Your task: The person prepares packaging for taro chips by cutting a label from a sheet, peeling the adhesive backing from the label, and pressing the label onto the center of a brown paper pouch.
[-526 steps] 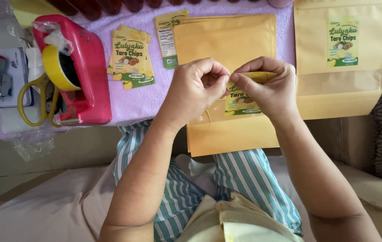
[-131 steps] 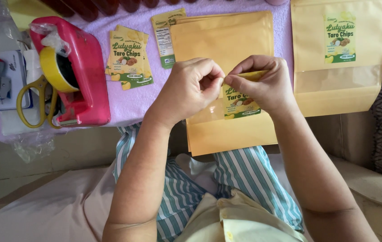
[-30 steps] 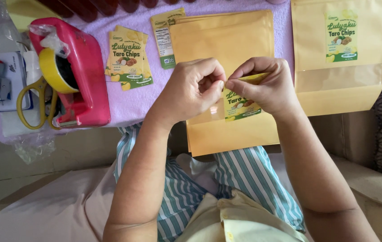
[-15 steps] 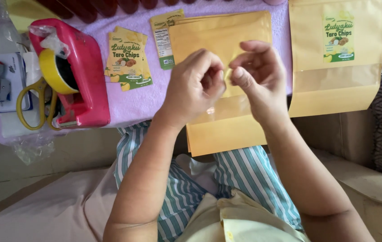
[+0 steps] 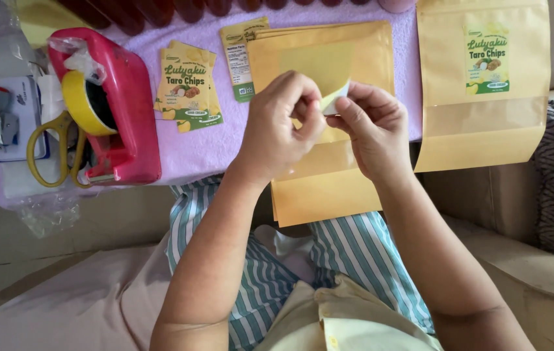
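Fingers: the thumb and forefinger of the left hand point(image 5: 280, 127) are pinched closed on the edge of a small sticker point(image 5: 334, 101); the right hand point(image 5: 374, 130) pinches the same piece from the other side, fingertips almost touching the left ones.
Sticker: it is curled, with the pale back side showing, and held in the air between the two hands, just above the plain pouch point(image 5: 329, 130).
Key relation: the sticker sits directly at the fingertips, its free flap rising up and away from the person; both hands are equally near, with the pouch straight below them.
Plain pouch: a yellow-brown bag with its long axis running away from the person and its lower end hanging over the edge of the purple cloth point(image 5: 192, 146).
Further right: a labelled pouch point(image 5: 482, 84) lies well apart.
Further left: loose labels point(image 5: 187, 84), then a red tape dispenser point(image 5: 111, 110) with yellow scissors point(image 5: 56, 153) beside it.
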